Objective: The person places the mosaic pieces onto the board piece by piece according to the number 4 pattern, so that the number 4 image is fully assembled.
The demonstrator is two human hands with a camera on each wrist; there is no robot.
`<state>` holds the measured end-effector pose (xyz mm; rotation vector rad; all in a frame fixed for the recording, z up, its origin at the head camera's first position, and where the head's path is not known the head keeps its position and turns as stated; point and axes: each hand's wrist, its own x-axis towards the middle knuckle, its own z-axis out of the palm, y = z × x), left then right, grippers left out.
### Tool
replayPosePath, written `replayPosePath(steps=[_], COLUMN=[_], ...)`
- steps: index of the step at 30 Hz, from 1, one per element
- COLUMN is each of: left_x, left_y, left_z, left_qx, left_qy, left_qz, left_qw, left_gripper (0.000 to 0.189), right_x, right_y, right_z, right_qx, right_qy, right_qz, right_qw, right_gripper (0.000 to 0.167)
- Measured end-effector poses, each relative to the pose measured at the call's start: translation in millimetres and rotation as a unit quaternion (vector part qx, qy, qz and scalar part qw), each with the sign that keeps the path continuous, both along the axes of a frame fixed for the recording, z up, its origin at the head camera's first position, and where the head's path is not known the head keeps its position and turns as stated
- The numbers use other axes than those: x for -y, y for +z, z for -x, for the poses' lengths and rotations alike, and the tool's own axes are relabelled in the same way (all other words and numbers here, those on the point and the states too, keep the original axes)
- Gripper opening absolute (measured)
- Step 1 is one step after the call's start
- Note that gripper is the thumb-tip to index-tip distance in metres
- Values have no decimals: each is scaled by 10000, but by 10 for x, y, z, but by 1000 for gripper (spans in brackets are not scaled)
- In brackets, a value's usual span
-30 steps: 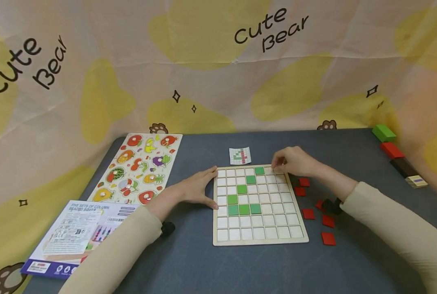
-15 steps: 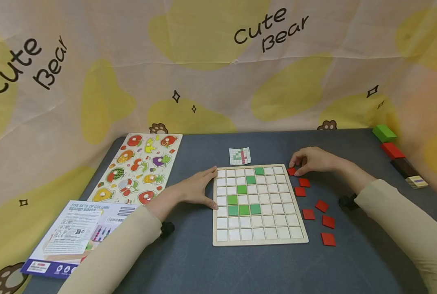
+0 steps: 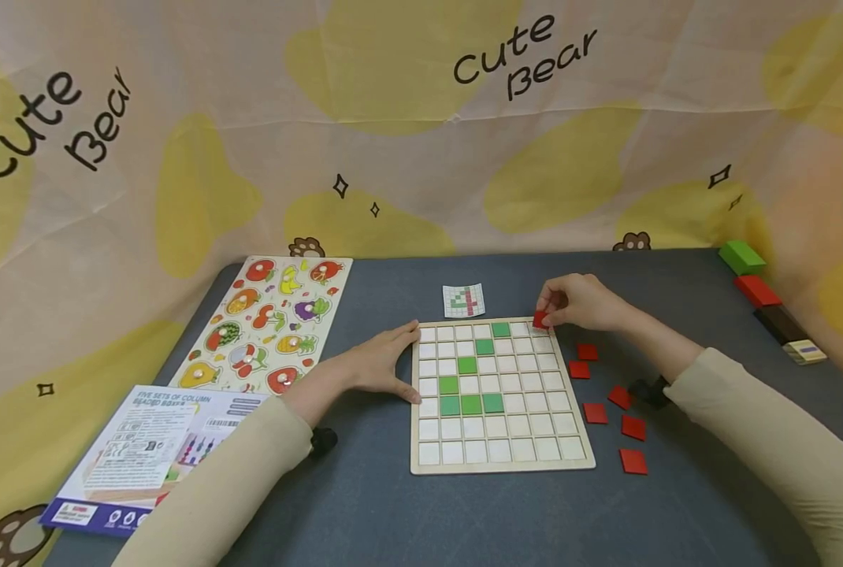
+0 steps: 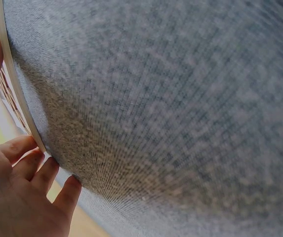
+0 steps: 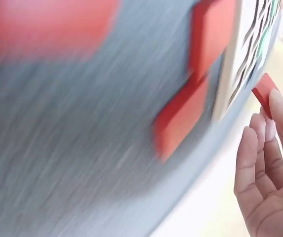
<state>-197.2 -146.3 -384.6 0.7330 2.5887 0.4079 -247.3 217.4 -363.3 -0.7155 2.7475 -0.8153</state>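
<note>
Pinching a thin, square, red tile, tilted, with the right hand at the far right corner of the pale wooden grid board. Cannot tell whether touching the corner cell below. Shows no long axis. Resting the left hand, spread, against the board's left edge, well apart from the tile.
</note>
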Motion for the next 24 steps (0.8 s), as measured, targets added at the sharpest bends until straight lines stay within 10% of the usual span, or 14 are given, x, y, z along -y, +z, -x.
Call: replayPosePath(steps=[24], left_x=[11], left_y=[-7], left_z=[0], left_qx=[45], left_qy=[25], left_qz=[-42], left_qw=[10000], left_gripper=[113], right_x=[543], right_y=[-47], right_z=[-201], right_qx=[-106], right_qy=[732], right_qz=[-508], right_qw=[9960], right_gripper=[15])
